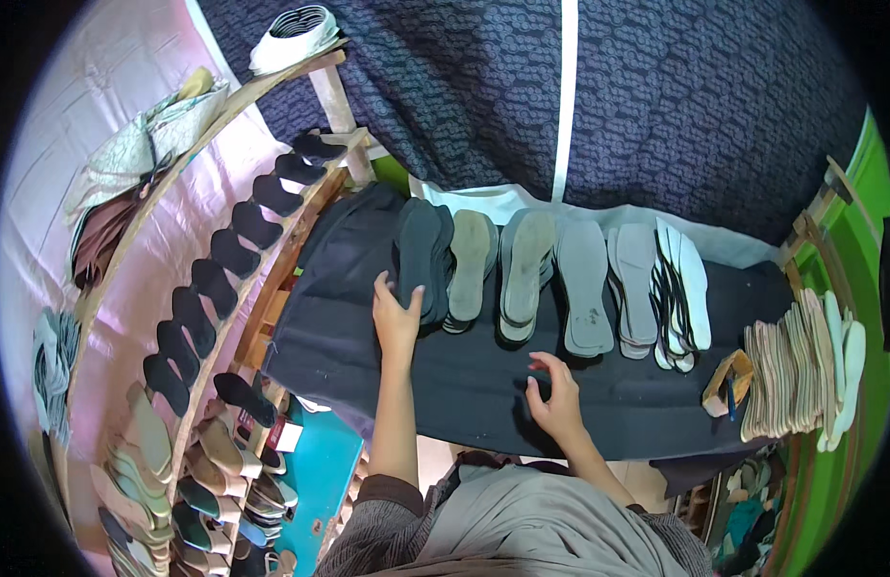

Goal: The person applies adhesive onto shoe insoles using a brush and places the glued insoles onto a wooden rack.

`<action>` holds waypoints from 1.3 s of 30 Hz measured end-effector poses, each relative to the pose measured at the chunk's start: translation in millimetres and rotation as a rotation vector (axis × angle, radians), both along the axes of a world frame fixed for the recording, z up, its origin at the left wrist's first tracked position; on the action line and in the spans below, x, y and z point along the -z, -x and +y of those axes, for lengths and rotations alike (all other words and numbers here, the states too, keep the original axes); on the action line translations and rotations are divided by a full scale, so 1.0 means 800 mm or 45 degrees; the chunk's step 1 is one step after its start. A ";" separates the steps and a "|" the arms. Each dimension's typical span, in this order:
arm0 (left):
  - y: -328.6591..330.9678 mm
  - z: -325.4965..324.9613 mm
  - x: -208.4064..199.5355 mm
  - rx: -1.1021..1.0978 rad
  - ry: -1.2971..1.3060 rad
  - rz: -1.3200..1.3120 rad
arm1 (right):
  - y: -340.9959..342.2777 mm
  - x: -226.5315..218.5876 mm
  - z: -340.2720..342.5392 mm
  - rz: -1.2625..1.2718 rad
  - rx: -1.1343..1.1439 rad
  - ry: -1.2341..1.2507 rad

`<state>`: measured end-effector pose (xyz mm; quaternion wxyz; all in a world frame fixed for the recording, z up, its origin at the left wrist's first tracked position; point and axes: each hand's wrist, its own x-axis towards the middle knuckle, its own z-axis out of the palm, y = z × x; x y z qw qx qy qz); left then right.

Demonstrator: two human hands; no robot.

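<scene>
Leaving open room along its near edge, the black-clothed table (pixel 464 404) bears shoe-sole stacks (pixel 584 288) toward its far side — beige soles (pixel 786 370) crowd its right edge. The leftmost black stack (pixel 421 245) has the left hand (pixel 397 315) at its near end, thumb and fingers spread — contact unclear; the right hand (pixel 557 399), loosely curled, thumb apart, hovers over that room.

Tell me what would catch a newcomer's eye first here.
First, the row of shoe-sole stacks across the dark cloth, running from black at the left to white at the right, with the left hand at the black stack. Next, the curving line of dark soles on the left-hand rack, and the bundle of tan soles at the table's right end.
</scene>
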<state>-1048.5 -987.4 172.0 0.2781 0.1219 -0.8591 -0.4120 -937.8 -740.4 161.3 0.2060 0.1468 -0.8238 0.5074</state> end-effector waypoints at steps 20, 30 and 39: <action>-0.094 0.091 -0.063 0.309 -0.062 0.457 | -0.136 -0.014 0.022 -0.411 0.467 0.387; -0.209 0.250 -0.002 1.684 -0.062 0.392 | -0.112 -0.069 0.088 -0.132 0.470 1.265; -0.157 0.384 0.021 1.494 -1.672 -0.624 | -0.135 -0.049 0.204 -0.529 0.371 0.306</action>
